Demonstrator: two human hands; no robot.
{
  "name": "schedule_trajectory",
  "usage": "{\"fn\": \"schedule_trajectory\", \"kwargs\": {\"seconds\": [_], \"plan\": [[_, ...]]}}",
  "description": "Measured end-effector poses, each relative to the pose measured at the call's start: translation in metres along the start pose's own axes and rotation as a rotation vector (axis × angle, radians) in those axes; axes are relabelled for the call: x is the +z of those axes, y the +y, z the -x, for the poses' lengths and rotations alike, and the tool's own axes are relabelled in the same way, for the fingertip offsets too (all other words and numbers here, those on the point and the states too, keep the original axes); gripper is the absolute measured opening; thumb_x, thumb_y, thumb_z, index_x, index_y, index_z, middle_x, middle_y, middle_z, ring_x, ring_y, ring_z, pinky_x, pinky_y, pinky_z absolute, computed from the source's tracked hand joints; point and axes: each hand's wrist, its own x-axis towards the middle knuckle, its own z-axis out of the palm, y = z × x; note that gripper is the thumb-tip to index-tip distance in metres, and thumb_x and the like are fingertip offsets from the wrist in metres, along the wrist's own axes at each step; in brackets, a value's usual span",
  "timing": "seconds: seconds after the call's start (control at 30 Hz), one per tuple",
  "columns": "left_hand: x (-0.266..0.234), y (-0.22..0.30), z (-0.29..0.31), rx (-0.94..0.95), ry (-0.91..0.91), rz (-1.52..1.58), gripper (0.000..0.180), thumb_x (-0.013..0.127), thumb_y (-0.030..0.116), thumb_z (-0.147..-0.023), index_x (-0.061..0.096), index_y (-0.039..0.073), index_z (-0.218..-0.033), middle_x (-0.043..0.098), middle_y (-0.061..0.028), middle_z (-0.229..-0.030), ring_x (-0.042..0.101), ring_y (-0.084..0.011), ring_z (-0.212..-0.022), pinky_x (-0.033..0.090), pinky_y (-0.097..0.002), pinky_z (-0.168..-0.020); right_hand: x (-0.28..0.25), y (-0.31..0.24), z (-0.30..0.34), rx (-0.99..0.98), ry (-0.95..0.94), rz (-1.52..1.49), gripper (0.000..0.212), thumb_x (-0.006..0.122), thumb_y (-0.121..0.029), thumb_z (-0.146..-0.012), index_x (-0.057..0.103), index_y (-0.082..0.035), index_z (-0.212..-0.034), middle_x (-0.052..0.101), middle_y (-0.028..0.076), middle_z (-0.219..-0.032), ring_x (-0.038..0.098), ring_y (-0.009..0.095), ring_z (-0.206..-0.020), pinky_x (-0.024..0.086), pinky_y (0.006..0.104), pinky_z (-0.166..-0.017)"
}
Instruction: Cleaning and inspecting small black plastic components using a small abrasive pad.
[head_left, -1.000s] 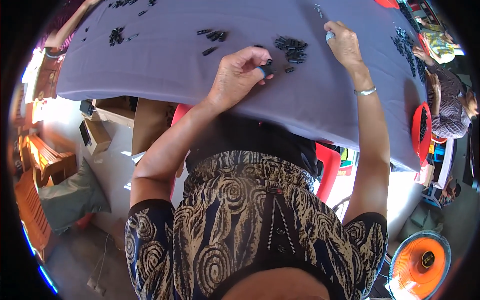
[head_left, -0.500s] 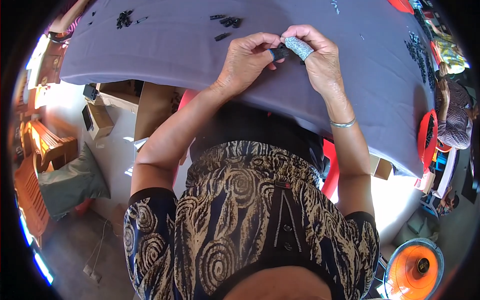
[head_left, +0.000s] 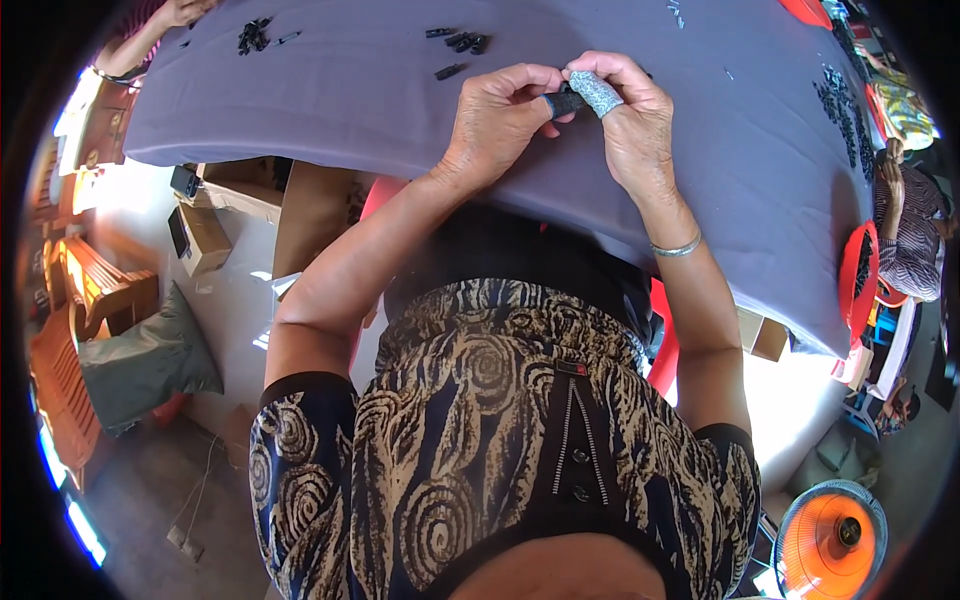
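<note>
My left hand [head_left: 497, 118] and my right hand [head_left: 636, 122] meet fingertip to fingertip over the near side of a cloth-covered table [head_left: 330, 115]. Both are closed in a pinch on a small black part [head_left: 571, 88], mostly hidden by the fingers. A dark sleeve [head_left: 564, 104] wraps my left thumb, and a speckled grey one [head_left: 596, 94] covers my right thumb. Just beyond my left hand lie several short black cylindrical pieces [head_left: 466, 42], with a single black piece [head_left: 450, 71] nearer to me.
A heap of small black parts [head_left: 253, 37] lies far left, near another person's hand [head_left: 185, 11]. Many black bits [head_left: 846, 115] spread at the right, above a red basin [head_left: 858, 280] at the table edge. Cardboard boxes [head_left: 203, 240] stand below left; an orange fan [head_left: 830, 535] is lower right.
My hands stay joined, with the right hand tilted slightly differently and the black part less visible. At the far left, the other person's hand has come into view over the table.
</note>
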Motion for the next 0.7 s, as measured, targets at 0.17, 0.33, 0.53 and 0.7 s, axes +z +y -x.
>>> {"fn": "schedule_trajectory", "kwargs": {"seconds": [0.17,0.33,0.53,0.7], "plan": [[0.0001,-0.0002,0.0002,0.006,0.019,-0.020,0.027,0.051,-0.010,-0.079,0.061,-0.003,-0.104,0.062,-0.0092,-0.099,0.065,-0.0182,-0.080,0.054,-0.0251,-0.062,0.0017,0.0017,0.0018,-0.058,0.014,0.095,0.011,0.058,0.003,-0.085,0.063,-0.001,-0.094,0.061,0.000,-0.087,0.056,0.006,-0.080,0.047,0.0203,-0.073],[0.0017,-0.0007,-0.0017,0.008,0.024,-0.074,0.026,0.052,-0.010,-0.079,0.062,-0.004,-0.102,0.062,-0.0096,-0.098,0.065,-0.0176,-0.078,0.055,-0.0250,-0.062,-0.0036,0.0046,-0.0016,-0.027,0.020,-0.002,0.012,0.058,0.004,-0.085,0.063,-0.002,-0.094,0.062,0.000,-0.088,0.056,0.006,-0.082,0.047,0.0204,-0.074],[0.0031,-0.0002,-0.0007,0.015,0.056,-0.046,0.026,0.054,-0.010,-0.079,0.062,-0.003,-0.102,0.063,-0.0094,-0.096,0.065,-0.0168,-0.076,0.055,-0.0252,-0.062,0.0005,0.0013,0.0019,-0.022,-0.003,0.056,0.014,0.056,0.006,-0.084,0.063,-0.001,-0.093,0.062,0.001,-0.089,0.056,0.007,-0.082,0.047,0.0202,-0.074],[0.0023,-0.0028,-0.0009,0.050,0.064,0.000,0.021,0.055,-0.008,-0.080,0.063,-0.004,-0.099,0.064,-0.0088,-0.089,0.065,-0.0150,-0.074,0.054,-0.0242,-0.059,0.0000,-0.0008,0.0039,-0.105,-0.003,0.202,0.016,0.053,0.008,-0.084,0.063,0.000,-0.094,0.062,0.001,-0.089,0.057,0.008,-0.080,0.047,0.0209,-0.073]]}}
